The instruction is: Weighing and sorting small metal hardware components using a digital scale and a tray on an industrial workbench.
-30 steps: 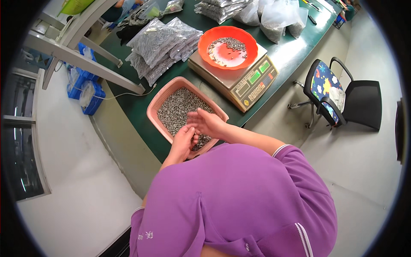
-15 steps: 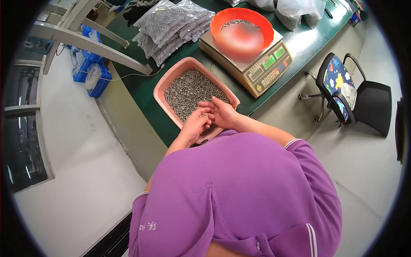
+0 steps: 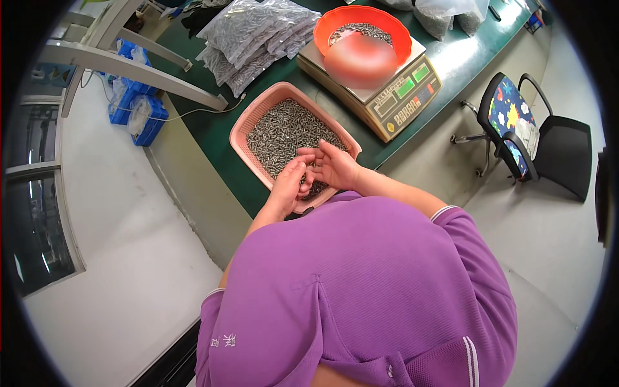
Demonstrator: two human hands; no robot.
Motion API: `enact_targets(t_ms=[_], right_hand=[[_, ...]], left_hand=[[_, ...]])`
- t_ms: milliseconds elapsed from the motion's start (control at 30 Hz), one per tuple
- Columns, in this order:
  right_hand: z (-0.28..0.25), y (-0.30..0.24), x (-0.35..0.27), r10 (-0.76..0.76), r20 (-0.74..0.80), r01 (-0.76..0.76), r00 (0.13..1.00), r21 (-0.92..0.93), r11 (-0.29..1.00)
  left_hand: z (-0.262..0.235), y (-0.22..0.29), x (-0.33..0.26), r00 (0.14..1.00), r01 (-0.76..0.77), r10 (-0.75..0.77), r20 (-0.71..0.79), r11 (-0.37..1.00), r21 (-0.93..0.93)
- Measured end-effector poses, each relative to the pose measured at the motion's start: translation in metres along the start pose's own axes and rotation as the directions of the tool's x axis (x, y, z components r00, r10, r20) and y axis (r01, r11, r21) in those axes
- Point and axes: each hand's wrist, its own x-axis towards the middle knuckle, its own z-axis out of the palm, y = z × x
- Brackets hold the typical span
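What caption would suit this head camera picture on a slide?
Both hands, left and right, cupped together over a pink tray of small metal parts beside a weighing scale.

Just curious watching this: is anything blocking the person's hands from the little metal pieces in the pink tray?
Nothing visible does. The left hand and right hand are already over the open pink tray, right at the small metal pieces, with no lid or cover.

Both hands, left hand (image 3: 289, 187) and right hand (image 3: 335, 169), crowd the near end of the pink tray (image 3: 248, 126), leaving its far half of small metal parts (image 3: 284, 129) open from above. A weighing scale (image 3: 387, 90) with an orange bowl (image 3: 335, 22) blocks the right; stacked clear bags (image 3: 255, 39) close off the far left, with bare green bench (image 3: 216, 122) between.
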Motion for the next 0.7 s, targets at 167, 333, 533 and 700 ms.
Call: enact_targets(t_ms=[167,333,533,700], right_hand=[[0.003,0.000,-0.001,-0.004,0.004,0.004,1.000,0.010,1.000],[0.003,0.000,-0.001,0.001,-0.005,-0.001,1.000,0.000,1.000],[0.005,0.000,-0.001,0.005,-0.016,-0.005,1.000,-0.003,1.000],[0.007,-0.003,-0.004,-0.001,-0.007,0.001,1.000,0.038,0.999]], left_hand=[[0.003,0.001,-0.001,1.000,-0.013,0.014,-0.028,1.000,0.012],[0.004,0.000,-0.002,0.996,-0.042,0.045,-0.072,0.998,0.046],[0.000,-0.003,-0.001,0.993,-0.082,0.089,-0.076,0.992,0.090],[-0.007,-0.003,-0.002,0.978,-0.198,0.194,-0.079,0.979,-0.046]])
